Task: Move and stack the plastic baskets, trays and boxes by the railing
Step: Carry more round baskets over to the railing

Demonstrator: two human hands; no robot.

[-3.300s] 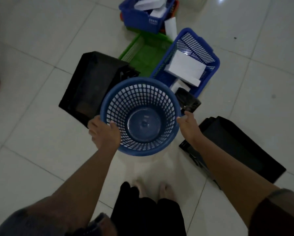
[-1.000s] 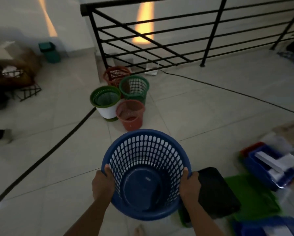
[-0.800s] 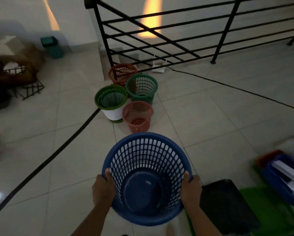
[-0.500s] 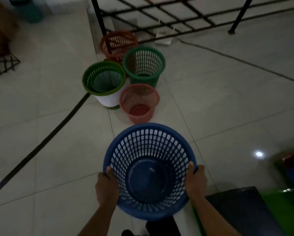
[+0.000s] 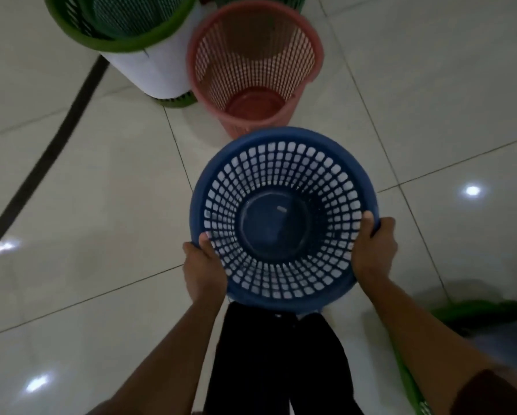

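Since half a second ago the blue basket [image 5: 284,218] has closed on the red basket [image 5: 255,65], whose near wall it now overlaps in view. Left hand [image 5: 203,269] and right hand [image 5: 374,247] each grip its rim, thumbs hooked inside. Step: carrying to the cluster. Next, judged: set down or nest. Open floor [image 5: 101,205] lies left; a green-rimmed basket [image 5: 122,22] crowds the far side.

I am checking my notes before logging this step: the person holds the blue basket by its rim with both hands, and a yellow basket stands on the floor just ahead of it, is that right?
Not quite: the basket just ahead is a pink-red basket, not yellow, as the head view shows. The rest holds: the left hand and the right hand grip the rim of the blue basket.
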